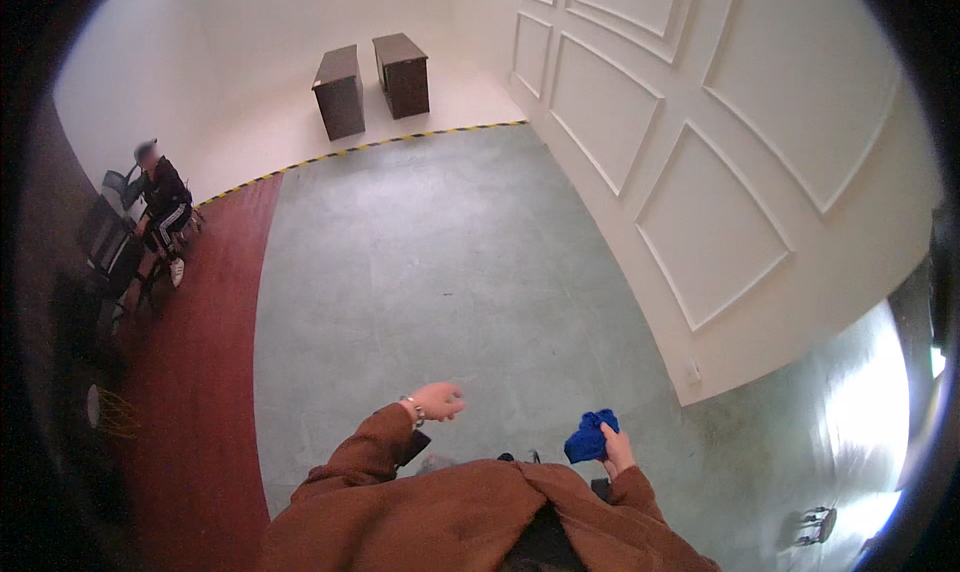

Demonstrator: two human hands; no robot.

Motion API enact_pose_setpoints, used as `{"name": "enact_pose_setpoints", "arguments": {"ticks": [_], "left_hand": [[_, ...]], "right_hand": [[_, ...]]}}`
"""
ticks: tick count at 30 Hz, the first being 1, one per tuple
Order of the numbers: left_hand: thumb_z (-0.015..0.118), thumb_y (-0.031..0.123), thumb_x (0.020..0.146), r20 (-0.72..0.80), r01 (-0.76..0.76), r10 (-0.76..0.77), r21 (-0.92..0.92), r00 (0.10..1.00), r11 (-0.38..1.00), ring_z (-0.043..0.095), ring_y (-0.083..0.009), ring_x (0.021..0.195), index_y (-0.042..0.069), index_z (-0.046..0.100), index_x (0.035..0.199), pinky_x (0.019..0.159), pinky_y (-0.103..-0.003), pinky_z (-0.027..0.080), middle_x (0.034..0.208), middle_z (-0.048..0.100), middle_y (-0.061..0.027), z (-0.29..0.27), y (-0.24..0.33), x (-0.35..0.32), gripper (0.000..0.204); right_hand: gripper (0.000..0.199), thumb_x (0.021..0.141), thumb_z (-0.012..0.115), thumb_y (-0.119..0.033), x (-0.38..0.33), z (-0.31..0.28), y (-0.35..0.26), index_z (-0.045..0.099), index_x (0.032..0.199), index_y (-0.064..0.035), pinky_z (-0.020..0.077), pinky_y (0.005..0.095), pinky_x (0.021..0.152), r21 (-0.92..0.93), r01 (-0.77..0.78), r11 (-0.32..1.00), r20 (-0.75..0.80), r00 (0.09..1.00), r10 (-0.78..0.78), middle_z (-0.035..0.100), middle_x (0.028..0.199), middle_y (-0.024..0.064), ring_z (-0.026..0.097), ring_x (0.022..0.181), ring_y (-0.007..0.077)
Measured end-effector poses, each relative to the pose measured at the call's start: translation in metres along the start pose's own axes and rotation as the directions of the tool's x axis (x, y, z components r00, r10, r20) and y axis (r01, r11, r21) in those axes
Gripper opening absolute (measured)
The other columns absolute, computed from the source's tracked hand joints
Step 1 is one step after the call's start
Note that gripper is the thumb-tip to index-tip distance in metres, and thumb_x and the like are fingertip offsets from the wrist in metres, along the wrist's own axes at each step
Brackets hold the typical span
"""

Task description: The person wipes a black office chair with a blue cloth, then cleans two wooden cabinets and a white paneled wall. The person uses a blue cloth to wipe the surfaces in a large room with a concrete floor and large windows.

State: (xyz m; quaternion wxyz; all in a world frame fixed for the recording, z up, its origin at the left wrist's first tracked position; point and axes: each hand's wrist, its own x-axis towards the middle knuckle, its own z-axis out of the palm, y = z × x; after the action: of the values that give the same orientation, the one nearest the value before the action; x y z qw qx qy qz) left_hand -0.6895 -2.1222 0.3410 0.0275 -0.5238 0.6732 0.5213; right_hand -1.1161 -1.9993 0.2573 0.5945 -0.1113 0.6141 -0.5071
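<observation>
A crumpled blue cloth (591, 436) is gripped in my right hand (619, 450), out in front of my body on the right. The thumb lies against the cloth, and part of it hides the other fingers. My left hand (438, 402) reaches forward at the end of a brown sleeve, well apart from the cloth. Its fingers are loosely bent and a little blurred, with nothing visible in them. A bracelet (413, 411) circles that wrist, and a small dark object (414, 447) shows just under it. Both hands are above the grey-green floor (440, 272).
Two dark cabinets (403, 77) stand at the far end behind a yellow-black striped line (370, 148). To the left, a person (160, 197) sits on a chair beside a red floor strip (200, 372). A white panelled wall (715, 227) runs along the right; a small stool (817, 525) is at lower right.
</observation>
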Motion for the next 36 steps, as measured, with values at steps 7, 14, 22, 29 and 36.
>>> {"name": "enact_pose_setpoints", "arguments": {"ticks": [7, 14, 22, 29, 36], "left_hand": [[0.059, 0.033, 0.095, -0.168, 0.123, -0.208, -0.412, 0.964, 0.903, 0.067, -0.0142, 0.069, 0.001, 0.054, 0.126, 0.057, -0.030, 0.052, 0.082, 0.072, -0.0093, -0.081, -0.038, 0.044, 0.045], [0.060, 0.031, 0.093, -0.284, 0.068, -0.199, -0.412, 0.938, 0.909, 0.069, -0.0153, 0.069, -0.001, 0.055, 0.124, 0.057, -0.030, 0.052, 0.079, 0.072, -0.0103, -0.234, -0.035, 0.179, 0.045], [0.057, 0.033, 0.092, -0.206, -0.033, -0.024, -0.270, 0.978, 0.962, 0.070, -0.0164, 0.074, -0.002, 0.060, 0.116, 0.065, -0.030, 0.053, 0.081, 0.073, -0.0104, -0.384, 0.041, 0.362, 0.042], [0.057, 0.028, 0.096, -0.152, -0.124, 0.071, -0.370, 0.986, 0.921, 0.067, -0.0139, 0.072, -0.003, 0.058, 0.120, 0.063, -0.029, 0.053, 0.082, 0.072, -0.0089, -0.474, 0.086, 0.507, 0.039], [0.059, 0.031, 0.096, -0.220, -0.093, 0.025, -0.303, 0.975, 0.948, 0.068, -0.0148, 0.079, -0.001, 0.054, 0.126, 0.065, -0.030, 0.054, 0.091, 0.071, -0.0101, -0.594, 0.143, 0.635, 0.044]], "right_hand": [[0.037, 0.092, 0.064, -0.027, 0.141, 0.130, -0.069, 0.060, 0.113, 0.0035, 0.0544, 0.0399, 0.076, -0.209, -0.105, 0.972, 0.185, 0.972, 0.145, 0.067, 0.101, 0.0103, 0.067, 0.088, 0.0233], [0.036, 0.095, 0.061, -0.028, 0.288, 0.253, -0.155, 0.058, 0.116, 0.0015, 0.0548, 0.0403, 0.077, -0.313, -0.049, 0.948, 0.075, 0.994, 0.077, 0.066, 0.102, 0.0096, 0.067, 0.087, 0.0230], [0.041, 0.097, 0.058, -0.028, 0.449, 0.283, -0.266, 0.052, 0.127, -0.0012, 0.0574, 0.0430, 0.072, -0.180, 0.095, 0.979, -0.145, 0.982, -0.122, 0.064, 0.110, 0.0129, 0.067, 0.090, 0.0251], [0.033, 0.092, 0.065, -0.024, 0.614, 0.302, -0.374, 0.060, 0.116, -0.0023, 0.0567, 0.0478, 0.073, -0.048, 0.144, 0.988, -0.172, 0.974, -0.150, 0.067, 0.102, 0.0114, 0.068, 0.086, 0.0272], [0.045, 0.084, 0.075, -0.027, 0.751, 0.477, -0.503, 0.060, 0.116, 0.0010, 0.0542, 0.0362, 0.080, -0.320, 0.265, 0.910, 0.184, 0.959, -0.215, 0.066, 0.105, 0.0094, 0.065, 0.090, 0.0200]]}}
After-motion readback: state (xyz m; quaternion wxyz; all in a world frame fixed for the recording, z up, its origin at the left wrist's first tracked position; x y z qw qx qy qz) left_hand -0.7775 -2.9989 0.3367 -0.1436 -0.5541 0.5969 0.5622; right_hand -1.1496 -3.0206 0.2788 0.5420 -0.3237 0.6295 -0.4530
